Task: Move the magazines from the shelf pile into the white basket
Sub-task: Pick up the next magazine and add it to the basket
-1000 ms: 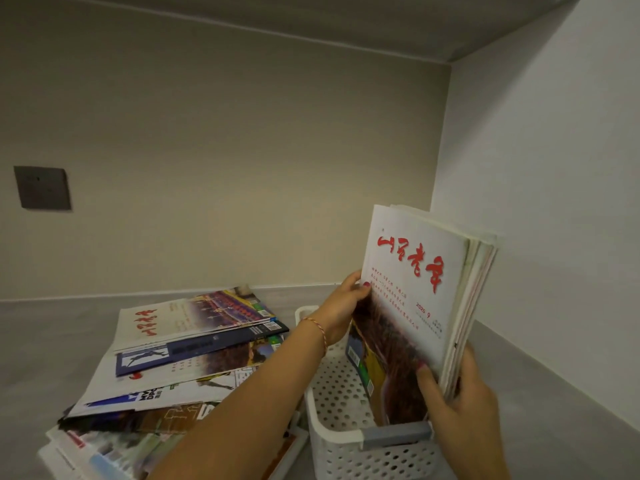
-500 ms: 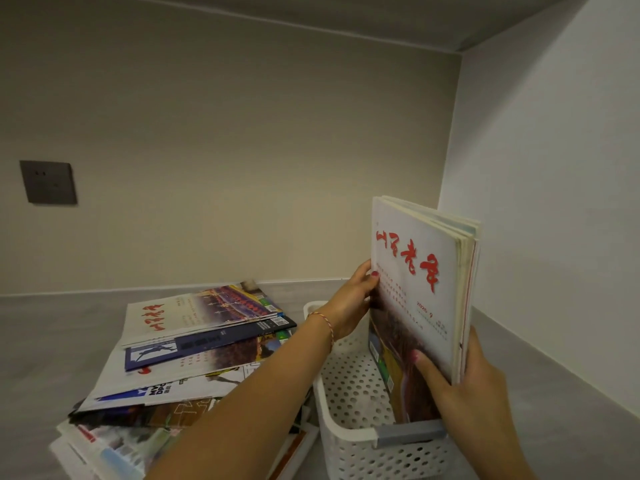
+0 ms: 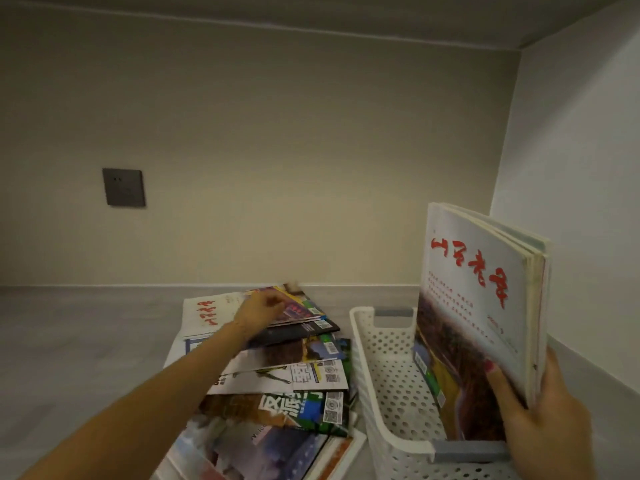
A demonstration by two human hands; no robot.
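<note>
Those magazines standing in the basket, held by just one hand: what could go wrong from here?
The upright magazines stand in the white basket steadied only by the right hand; if that grip loosens, they may flop over or fan apart. The left hand is reaching onto the slanted, uneven shelf pile, so pulling the top one could slide others off. The basket looks light and might shift.

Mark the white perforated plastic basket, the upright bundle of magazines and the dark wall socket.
white perforated plastic basket (image 3: 360, 341): head view, left wall.
upright bundle of magazines (image 3: 474, 306): head view, front cover.
dark wall socket (image 3: 123, 187): head view, plate centre.
</note>
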